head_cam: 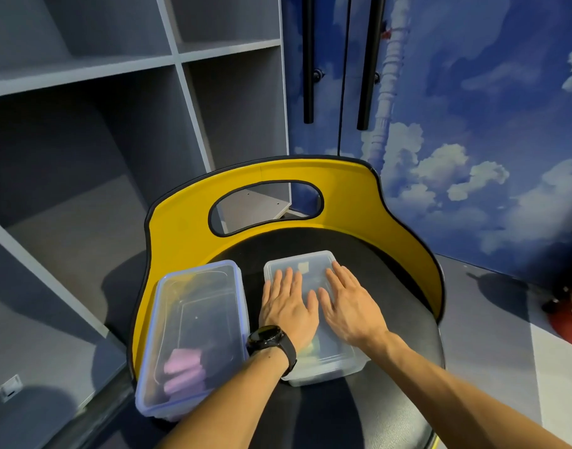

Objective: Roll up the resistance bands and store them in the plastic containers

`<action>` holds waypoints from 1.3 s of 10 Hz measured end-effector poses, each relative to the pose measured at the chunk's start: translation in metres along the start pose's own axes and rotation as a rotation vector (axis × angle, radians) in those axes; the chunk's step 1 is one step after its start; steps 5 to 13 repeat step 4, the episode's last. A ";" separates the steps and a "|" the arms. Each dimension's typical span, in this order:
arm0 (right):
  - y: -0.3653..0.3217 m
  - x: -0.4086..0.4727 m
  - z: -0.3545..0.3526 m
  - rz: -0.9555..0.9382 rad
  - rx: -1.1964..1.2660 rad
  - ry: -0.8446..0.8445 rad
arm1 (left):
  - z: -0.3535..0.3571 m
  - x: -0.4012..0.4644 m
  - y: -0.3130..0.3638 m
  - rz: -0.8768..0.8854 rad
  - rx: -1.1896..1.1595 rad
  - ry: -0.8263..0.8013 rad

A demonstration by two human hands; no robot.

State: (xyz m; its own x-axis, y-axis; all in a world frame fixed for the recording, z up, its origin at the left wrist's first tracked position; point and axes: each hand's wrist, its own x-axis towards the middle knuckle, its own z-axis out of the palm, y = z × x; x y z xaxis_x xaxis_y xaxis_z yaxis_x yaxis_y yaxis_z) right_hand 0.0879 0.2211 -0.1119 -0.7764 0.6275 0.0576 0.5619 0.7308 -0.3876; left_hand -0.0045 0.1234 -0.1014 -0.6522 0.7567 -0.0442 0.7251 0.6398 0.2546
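Both hands flat on right container lid, chair seat.
Left hand (286, 306) and right hand (346, 303) lay open, fingers straight, pressing the lid (297, 264) of the right container (326, 367). Just left sat the left container (193, 335), rolled pink bands (182, 372) inside near end. Yellow chair back (180, 228) behind.

- Two bare forearms in view, no sleeves showing on either.
- left hand (287, 306): no rings, no glove.
- right hand (349, 306): same, nothing worn.
- Left wrist carries a black smartwatch (265, 339), round dark face, matte black strap wrapped round the wrist.
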 end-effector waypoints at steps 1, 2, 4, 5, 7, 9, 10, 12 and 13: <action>-0.006 -0.004 -0.010 -0.015 -0.092 0.055 | -0.005 0.001 0.000 0.001 -0.028 -0.026; -0.014 -0.007 -0.022 -0.070 -0.186 0.079 | -0.016 -0.001 -0.003 0.016 -0.098 -0.019; -0.035 -0.014 -0.051 -0.077 -0.086 0.095 | -0.056 -0.010 -0.014 0.029 -0.257 0.162; -0.035 -0.014 -0.051 -0.077 -0.086 0.095 | -0.056 -0.010 -0.014 0.029 -0.257 0.162; -0.035 -0.014 -0.051 -0.077 -0.086 0.095 | -0.056 -0.010 -0.014 0.029 -0.257 0.162; -0.035 -0.014 -0.051 -0.077 -0.086 0.095 | -0.056 -0.010 -0.014 0.029 -0.257 0.162; -0.035 -0.014 -0.051 -0.077 -0.086 0.095 | -0.056 -0.010 -0.014 0.029 -0.257 0.162; -0.035 -0.014 -0.051 -0.077 -0.086 0.095 | -0.056 -0.010 -0.014 0.029 -0.257 0.162; -0.035 -0.014 -0.051 -0.077 -0.086 0.095 | -0.056 -0.010 -0.014 0.029 -0.257 0.162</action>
